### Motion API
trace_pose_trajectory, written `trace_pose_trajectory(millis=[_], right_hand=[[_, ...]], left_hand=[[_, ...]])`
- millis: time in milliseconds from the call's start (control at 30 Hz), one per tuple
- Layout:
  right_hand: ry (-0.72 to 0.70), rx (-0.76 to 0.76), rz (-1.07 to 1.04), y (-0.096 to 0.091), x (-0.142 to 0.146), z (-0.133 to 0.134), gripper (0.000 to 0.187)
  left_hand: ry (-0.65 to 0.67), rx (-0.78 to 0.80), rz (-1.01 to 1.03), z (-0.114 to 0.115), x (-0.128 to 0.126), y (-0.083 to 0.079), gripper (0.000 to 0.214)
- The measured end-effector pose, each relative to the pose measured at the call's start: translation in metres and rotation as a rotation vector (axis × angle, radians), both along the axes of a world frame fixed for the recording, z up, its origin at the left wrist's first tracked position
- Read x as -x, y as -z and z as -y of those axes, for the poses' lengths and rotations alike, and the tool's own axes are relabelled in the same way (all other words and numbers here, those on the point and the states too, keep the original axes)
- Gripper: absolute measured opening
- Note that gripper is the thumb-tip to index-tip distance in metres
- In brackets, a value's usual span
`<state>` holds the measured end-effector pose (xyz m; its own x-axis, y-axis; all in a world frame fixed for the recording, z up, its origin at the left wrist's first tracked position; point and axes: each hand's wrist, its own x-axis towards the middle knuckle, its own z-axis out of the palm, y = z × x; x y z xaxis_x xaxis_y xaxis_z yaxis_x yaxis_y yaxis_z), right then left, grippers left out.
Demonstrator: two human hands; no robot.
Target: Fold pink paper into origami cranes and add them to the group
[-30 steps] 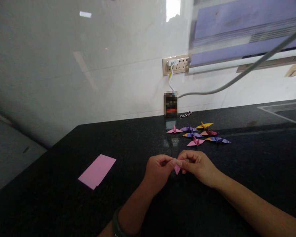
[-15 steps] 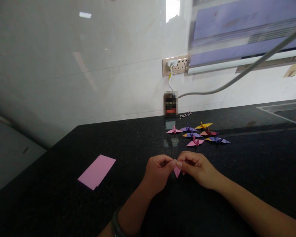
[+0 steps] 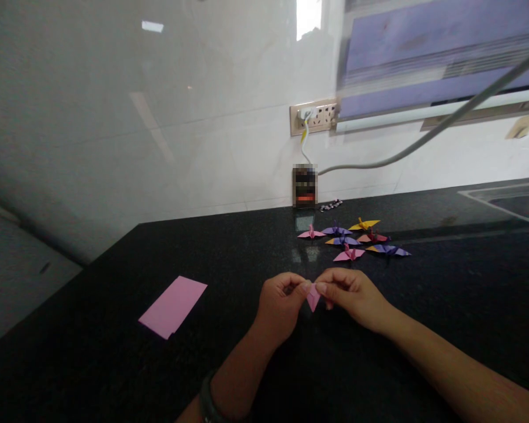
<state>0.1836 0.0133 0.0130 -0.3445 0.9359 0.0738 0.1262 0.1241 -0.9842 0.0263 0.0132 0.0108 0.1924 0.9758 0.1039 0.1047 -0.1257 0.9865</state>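
Observation:
A small piece of folded pink origami paper [image 3: 313,298] is pinched between both hands, its pointed end toward me. My left hand [image 3: 283,298] grips its left edge between thumb and fingers. On the other edge, my right hand [image 3: 351,296] pinches it the same way, thumb on top. The upper part of the paper is partly hidden by my thumbs and fingers. Just beyond my hands stand several paper cranes, among them a pink crane [image 3: 349,254], a yellow crane [image 3: 365,224] and a purple crane [image 3: 388,251].
Pink paper sheets [image 3: 174,306] lie to the left on the black countertop [image 3: 114,264]. At the wall stands a blurred-out small item [image 3: 305,187] beside a beaded string [image 3: 331,205]. A grey cable [image 3: 379,163] runs right, under a wall socket [image 3: 320,117].
Both thumbs have drawn slightly apart, and more of the folded pink paper shows between them. My hands have shifted a little up and left. The cranes and sheets have stayed put.

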Motion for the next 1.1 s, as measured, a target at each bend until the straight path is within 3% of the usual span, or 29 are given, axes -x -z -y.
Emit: trace_pose_trajectory(millis=[200,433,633,833,1100], right_hand=[[0.03,-0.078,0.004,-0.0015,0.0001,0.003,0.021],[-0.019,-0.029,0.025,-0.0002,-0.0021,-0.0015,0.025],[0.03,-0.152,0.145,0.0004,-0.0007,0.0006,0.021],[-0.026,-0.314,0.36,-0.0015,0.0012,0.0031,0.019],[-0.05,-0.29,0.273,-0.0027,0.0013,0.0049,0.022]], left_hand=[[0.012,-0.008,0.023,0.0009,0.0005,-0.002,0.018],[-0.004,-0.018,-0.06,-0.0002,0.0024,-0.0014,0.024],[-0.045,-0.043,-0.11,-0.0004,0.0023,-0.0001,0.025],[-0.009,-0.126,-0.205,0.0037,-0.0007,-0.0033,0.024],[-0.036,-0.155,-0.202,0.0047,-0.0019,-0.0058,0.021]])
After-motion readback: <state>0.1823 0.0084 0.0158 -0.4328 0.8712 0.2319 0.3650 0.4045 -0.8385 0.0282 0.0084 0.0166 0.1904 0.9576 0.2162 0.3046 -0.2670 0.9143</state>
